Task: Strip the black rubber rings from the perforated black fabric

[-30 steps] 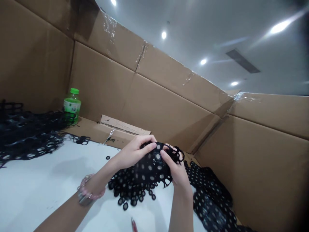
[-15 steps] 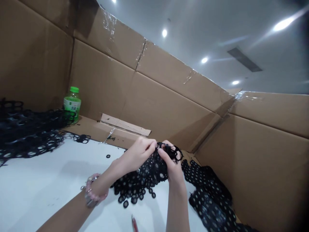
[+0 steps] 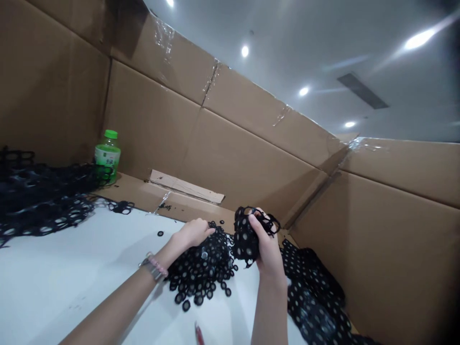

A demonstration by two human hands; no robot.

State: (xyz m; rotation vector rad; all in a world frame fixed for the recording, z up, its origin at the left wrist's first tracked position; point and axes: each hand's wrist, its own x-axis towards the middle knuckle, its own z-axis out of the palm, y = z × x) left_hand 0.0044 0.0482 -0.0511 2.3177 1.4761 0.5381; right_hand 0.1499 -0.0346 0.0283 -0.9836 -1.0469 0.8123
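Observation:
In my right hand (image 3: 268,239) is a bunched black perforated sheet (image 3: 245,242) with pale round spots, its cut-out loops standing up over the fingers. My left hand (image 3: 194,233), a beaded bracelet on its wrist, is at the upper left edge of a pile of small black rings (image 3: 204,266). The left fingers are curled together; whatever they may hold is hidden. Several rings lie loose around the pile on the white tabletop (image 3: 108,268).
More spotted black sheets (image 3: 312,292) lie at the right. A heap of holed black sheet (image 3: 39,201) is at the left, beside a green bottle (image 3: 108,155). A red pen-like tool (image 3: 199,334) lies at the front. Cardboard walls (image 3: 244,148) enclose the table.
My left hand has come away from the sheet and moved left and down to the ring pile. My right hand, still gripping the sheet, has shifted slightly right.

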